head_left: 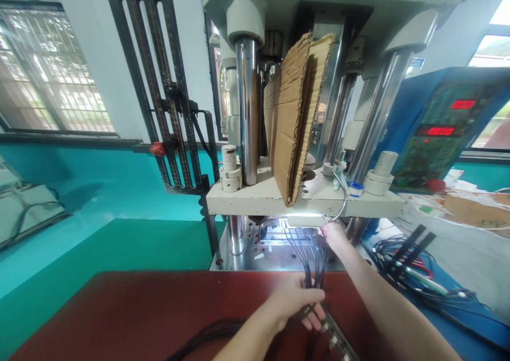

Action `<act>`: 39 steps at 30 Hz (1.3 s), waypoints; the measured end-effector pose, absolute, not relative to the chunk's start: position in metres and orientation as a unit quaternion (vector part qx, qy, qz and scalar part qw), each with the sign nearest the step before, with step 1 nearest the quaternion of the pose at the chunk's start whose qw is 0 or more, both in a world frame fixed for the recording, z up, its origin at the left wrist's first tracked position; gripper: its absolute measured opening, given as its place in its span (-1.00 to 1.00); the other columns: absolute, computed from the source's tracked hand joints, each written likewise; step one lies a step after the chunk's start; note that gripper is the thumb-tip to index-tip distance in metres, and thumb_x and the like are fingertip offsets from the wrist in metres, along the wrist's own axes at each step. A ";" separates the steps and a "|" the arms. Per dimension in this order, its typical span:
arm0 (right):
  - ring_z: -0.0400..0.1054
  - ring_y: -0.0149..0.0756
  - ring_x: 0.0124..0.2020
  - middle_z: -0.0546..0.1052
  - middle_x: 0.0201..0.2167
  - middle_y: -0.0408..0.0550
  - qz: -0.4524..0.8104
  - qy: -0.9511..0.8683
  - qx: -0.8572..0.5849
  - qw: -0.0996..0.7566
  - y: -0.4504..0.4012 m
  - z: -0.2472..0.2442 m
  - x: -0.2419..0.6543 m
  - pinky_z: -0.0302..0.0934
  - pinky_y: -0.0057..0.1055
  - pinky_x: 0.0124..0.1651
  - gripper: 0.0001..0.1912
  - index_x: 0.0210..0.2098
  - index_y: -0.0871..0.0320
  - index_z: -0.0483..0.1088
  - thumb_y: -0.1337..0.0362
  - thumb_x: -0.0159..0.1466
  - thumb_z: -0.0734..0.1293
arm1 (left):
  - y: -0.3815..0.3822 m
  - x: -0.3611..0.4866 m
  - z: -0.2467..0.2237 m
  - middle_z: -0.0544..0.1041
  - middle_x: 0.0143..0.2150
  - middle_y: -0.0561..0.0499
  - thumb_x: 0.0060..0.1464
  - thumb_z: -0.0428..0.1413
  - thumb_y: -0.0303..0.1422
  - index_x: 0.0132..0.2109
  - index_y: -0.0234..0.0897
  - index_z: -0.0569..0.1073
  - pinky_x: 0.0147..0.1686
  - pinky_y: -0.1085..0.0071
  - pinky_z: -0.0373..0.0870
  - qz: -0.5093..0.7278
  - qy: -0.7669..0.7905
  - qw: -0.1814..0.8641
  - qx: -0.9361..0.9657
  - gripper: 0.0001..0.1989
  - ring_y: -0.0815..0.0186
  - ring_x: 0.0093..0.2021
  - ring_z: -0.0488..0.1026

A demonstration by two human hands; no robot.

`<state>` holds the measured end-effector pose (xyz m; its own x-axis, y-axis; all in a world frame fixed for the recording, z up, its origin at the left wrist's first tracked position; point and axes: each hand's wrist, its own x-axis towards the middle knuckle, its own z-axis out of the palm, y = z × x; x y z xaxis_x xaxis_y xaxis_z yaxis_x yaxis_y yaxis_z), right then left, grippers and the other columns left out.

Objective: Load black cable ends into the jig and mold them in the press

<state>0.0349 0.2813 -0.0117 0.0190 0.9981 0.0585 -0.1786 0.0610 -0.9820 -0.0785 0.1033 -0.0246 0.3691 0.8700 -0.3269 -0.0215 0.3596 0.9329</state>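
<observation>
Several thin black cables (303,255) rise from my left hand (292,300), whose fingers are wrapped round the bundle above the red-brown table (159,302). Their upper ends run to a flat metal die (273,234) on the press's steel bed (251,259), under a bright light. My right hand (333,234) reaches in at the die's right end, beside the rightmost cables. Its fingers look closed, but what they pinch is too small to make out. Below my left hand lies a metal strip with small fittings (334,337). Thicker black cable (217,329) trails off to the left.
The press's cream upper plate (271,204) hangs just above my right hand, with folded cardboard (289,122) standing on it. Steel columns (249,111) flank it. At right are a blue control box (442,127) and a tangle of cables (414,271).
</observation>
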 end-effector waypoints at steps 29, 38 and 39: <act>0.31 -0.34 -0.69 0.45 -0.67 -0.10 0.526 -0.336 -0.491 0.608 0.129 -0.033 0.216 0.21 -0.49 -0.66 -0.78 -0.45 0.17 0.34 0.19 -0.04 0.38 | -0.025 -0.014 0.021 0.13 -0.74 0.23 -0.24 0.15 0.02 -0.44 -0.36 0.30 -0.75 0.55 -0.20 0.300 0.377 0.787 0.384 -0.53 0.63 -0.80 -0.07; 0.32 -0.23 -0.44 0.43 -0.50 -0.09 0.396 -0.645 -0.533 0.379 0.107 -0.059 0.263 0.25 -0.32 -0.35 -0.71 -0.36 0.15 0.42 0.17 -0.08 0.39 | -0.021 -0.016 0.024 0.12 -0.73 0.22 -0.18 0.14 -0.01 -0.44 -0.36 0.30 -0.75 0.56 -0.20 0.310 0.372 0.776 0.405 -0.56 0.62 -0.77 -0.06; 0.32 -0.18 -0.38 0.42 -0.45 -0.06 0.331 -0.695 -0.539 0.342 0.106 -0.060 0.266 0.24 -0.26 -0.26 -0.76 -0.41 0.14 0.45 0.18 -0.08 0.36 | -0.021 -0.015 0.023 0.12 -0.74 0.22 -0.20 0.14 -0.01 -0.44 -0.37 0.31 -0.75 0.56 -0.20 0.302 0.375 0.776 0.407 -0.55 0.62 -0.78 -0.06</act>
